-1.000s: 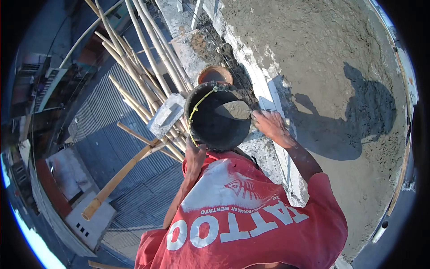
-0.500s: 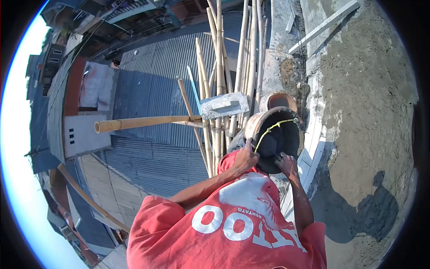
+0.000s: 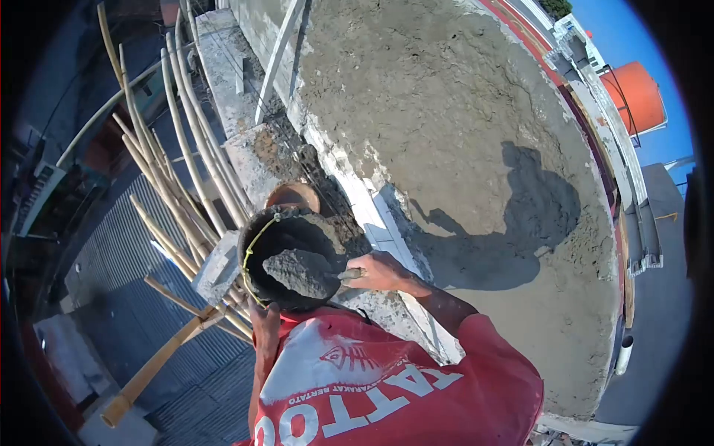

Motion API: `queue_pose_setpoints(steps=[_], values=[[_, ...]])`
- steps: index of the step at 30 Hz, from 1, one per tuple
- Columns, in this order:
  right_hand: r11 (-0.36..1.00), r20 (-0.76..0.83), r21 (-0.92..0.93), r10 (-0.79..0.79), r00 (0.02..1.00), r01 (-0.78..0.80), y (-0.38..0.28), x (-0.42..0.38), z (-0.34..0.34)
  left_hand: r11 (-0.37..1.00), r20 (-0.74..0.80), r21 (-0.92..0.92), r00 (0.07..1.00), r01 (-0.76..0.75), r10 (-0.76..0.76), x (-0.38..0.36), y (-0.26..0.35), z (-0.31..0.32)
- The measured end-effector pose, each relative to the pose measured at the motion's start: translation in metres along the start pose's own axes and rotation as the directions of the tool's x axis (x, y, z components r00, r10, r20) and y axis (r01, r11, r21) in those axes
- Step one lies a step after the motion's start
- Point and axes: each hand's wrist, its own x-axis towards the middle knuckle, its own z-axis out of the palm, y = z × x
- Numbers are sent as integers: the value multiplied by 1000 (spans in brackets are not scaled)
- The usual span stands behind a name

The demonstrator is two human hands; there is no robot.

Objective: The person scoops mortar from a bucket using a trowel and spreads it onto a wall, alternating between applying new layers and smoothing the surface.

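My right hand (image 3: 381, 272) is closed round the handle of a trowel (image 3: 349, 274), whose blade carries a heap of grey wet mortar (image 3: 296, 272). The loaded blade is over the mouth of a black bucket (image 3: 277, 223) with mortar stuck to its inside wall. A knotted yellow rope handle (image 3: 248, 260) lies along the bucket's rim. At the near side of that rim, my left hand (image 3: 265, 325) grips the bucket; part of its fingers is hidden. Left of the bucket, a mortar-coated plastering float (image 3: 217, 269) rests on bamboo.
A brownish round container (image 3: 294, 196) stands behind the bucket on the rough ledge. Bamboo poles (image 3: 190, 149) rise at left above a corrugated roof (image 3: 119, 256). To the right is a wall face with wet plaster (image 3: 424, 97), a straight batten (image 3: 280, 59) leaning near it.
My view has swung right toward the plastered wall. The right hand has drawn the trowel up with mortar heaped on its blade. My left hand stays at the bucket's rim.
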Motion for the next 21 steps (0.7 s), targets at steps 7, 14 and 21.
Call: queue_pose_setpoints(steps=[7,14,21], values=[[645,120,762,-233,965,61,25,60,-155,997,-7,-33,997,76,-76,-1,41,12],[891,-748,445,310,587,96,102,25,-284,983,-1,24,984,181,-181,-6,23,2],[980,-614,-152,7,789,-126,31,-41,-135,955,35,166,966,247,-256,-1,30,5]])
